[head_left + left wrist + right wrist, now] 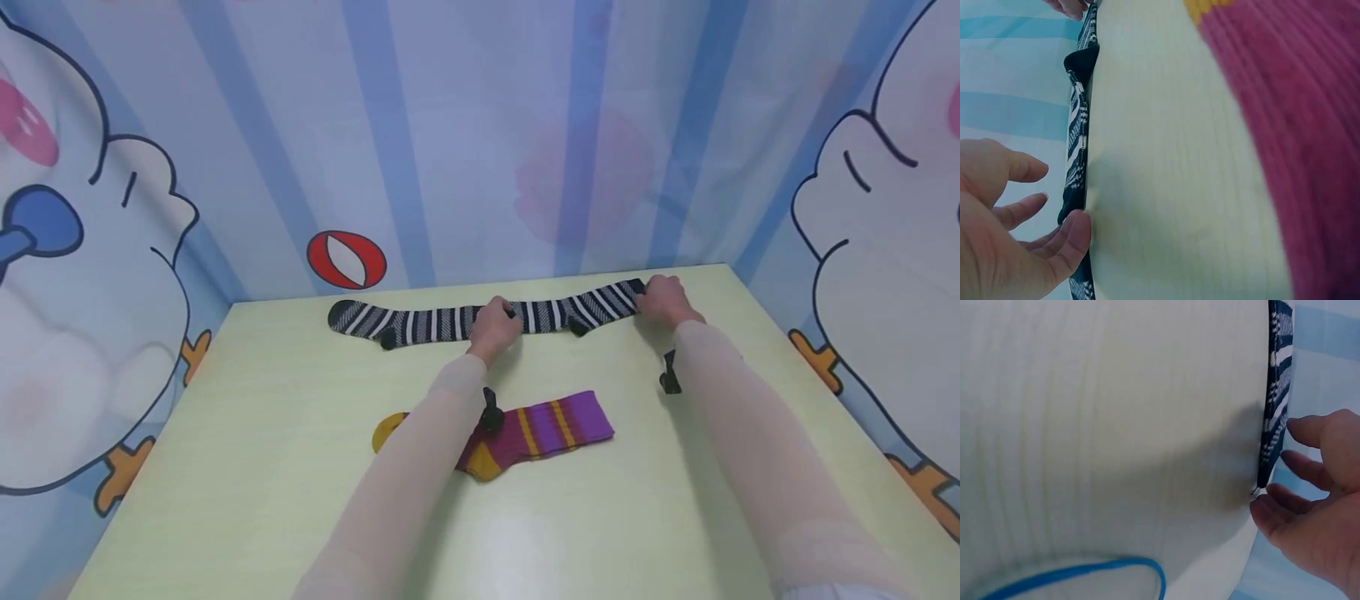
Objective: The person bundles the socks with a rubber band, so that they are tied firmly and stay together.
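Black-and-white striped socks lie in a line along the table's back edge, dark heels pointing toward me. My left hand is over the middle of that line and hides part of it. Its fingertips touch a dark band there, thumb held apart. At the right end, my right hand has its fingertips at the sock's dark tip, fingers loosely extended. Nearer me lies a purple-and-magenta sock with yellow stripes, heel and toe, partly hidden by my left forearm.
The pale table meets a blue striped curtain right behind the striped socks. Cartoon-printed side walls stand left and right. Black wrist devices hang below both forearms. A blue cord curves through the right wrist view.
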